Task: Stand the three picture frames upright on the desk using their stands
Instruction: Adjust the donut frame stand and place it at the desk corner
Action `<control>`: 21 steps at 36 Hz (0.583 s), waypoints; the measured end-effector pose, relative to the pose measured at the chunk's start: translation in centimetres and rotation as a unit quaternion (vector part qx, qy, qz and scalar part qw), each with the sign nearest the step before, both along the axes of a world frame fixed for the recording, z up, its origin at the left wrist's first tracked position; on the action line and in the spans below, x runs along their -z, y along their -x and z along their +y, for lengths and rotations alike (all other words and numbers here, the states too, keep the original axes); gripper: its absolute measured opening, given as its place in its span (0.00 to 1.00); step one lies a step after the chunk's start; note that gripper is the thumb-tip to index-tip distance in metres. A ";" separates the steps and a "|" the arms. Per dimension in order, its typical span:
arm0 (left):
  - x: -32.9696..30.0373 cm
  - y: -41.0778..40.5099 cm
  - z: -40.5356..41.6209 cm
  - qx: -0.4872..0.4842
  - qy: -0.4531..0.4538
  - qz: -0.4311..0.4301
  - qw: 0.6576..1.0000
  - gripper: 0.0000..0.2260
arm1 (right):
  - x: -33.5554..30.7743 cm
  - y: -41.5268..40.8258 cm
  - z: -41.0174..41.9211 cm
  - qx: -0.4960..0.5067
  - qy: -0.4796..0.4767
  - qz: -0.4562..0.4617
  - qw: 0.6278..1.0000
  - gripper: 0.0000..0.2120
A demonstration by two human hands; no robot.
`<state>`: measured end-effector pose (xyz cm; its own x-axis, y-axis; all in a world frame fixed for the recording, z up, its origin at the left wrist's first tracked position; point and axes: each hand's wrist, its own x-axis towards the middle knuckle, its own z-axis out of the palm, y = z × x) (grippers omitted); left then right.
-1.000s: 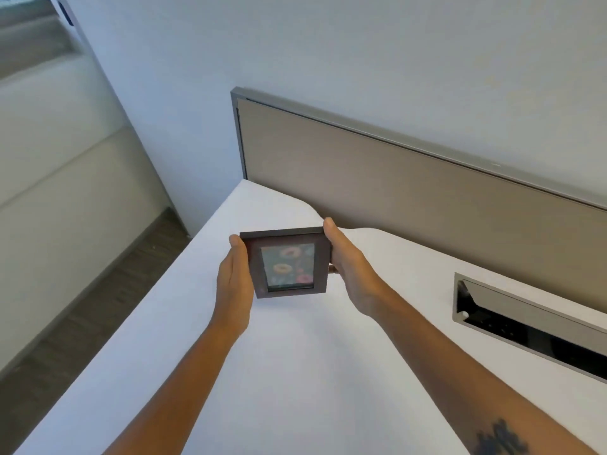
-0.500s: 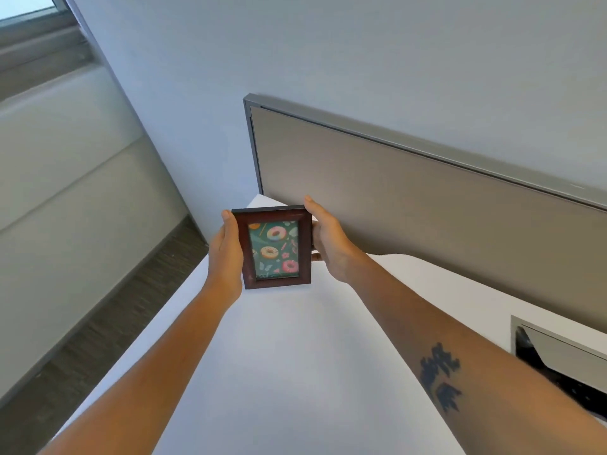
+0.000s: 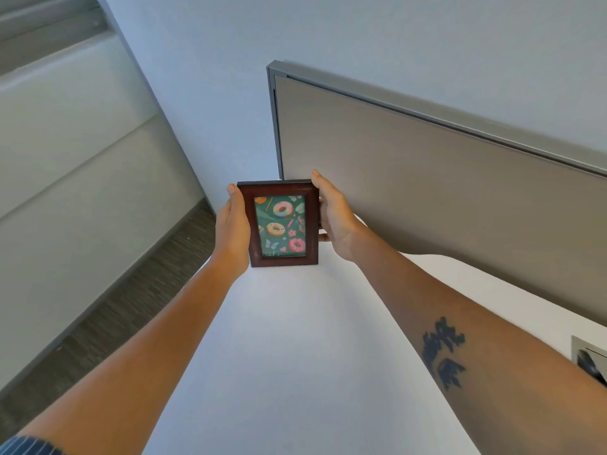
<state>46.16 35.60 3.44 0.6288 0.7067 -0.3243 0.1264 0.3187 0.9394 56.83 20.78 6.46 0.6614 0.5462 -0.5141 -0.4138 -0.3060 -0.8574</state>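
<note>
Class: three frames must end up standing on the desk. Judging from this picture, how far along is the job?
Done: nothing visibly standing yet. In hand: the left hand and right hand hold a dark brown wooden doughnut-print frame upright at the white desk. Left: two frames, out of view.

Tan panel (image 3: 427,198) stands behind the worktop; grey wall (image 3: 328,27) above; dark carpet (image 3: 131,310) at left; recessed cable box (image 3: 591,359) at right edge.

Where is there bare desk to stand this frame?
Bare white desk runs between the forearms, from the picture frame toward the camera. More lies right, along the grey partition. Crowded only at the far corner, where left hand and right hand grip the frame.
</note>
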 end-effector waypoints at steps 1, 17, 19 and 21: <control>0.1 -0.1 0.2 0.004 -0.001 -0.004 1.000 0.27 | 0.1 -0.1 0.1 0.001 -0.001 0.002 1.000 0.37; 0.9 3.9 -2.1 0.018 -0.139 -0.053 0.989 0.22 | 2.7 2.4 -1.9 0.030 0.002 -0.013 0.999 0.32; 1.5 5.6 -2.9 0.021 -0.170 -0.026 0.985 0.25 | 3.2 3.9 -3.5 0.041 0.006 -0.043 0.998 0.32; 2.3 7.3 -3.7 0.025 -0.198 0.010 0.980 0.26 | 3.6 5.4 -5.4 0.052 0.014 -0.092 0.994 0.36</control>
<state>38.82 31.86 1.13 0.6619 0.7483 -0.0439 0.1530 -0.0775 0.9852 51.44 15.42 2.82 0.7981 0.4569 -0.3928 -0.2812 -0.2940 -0.9135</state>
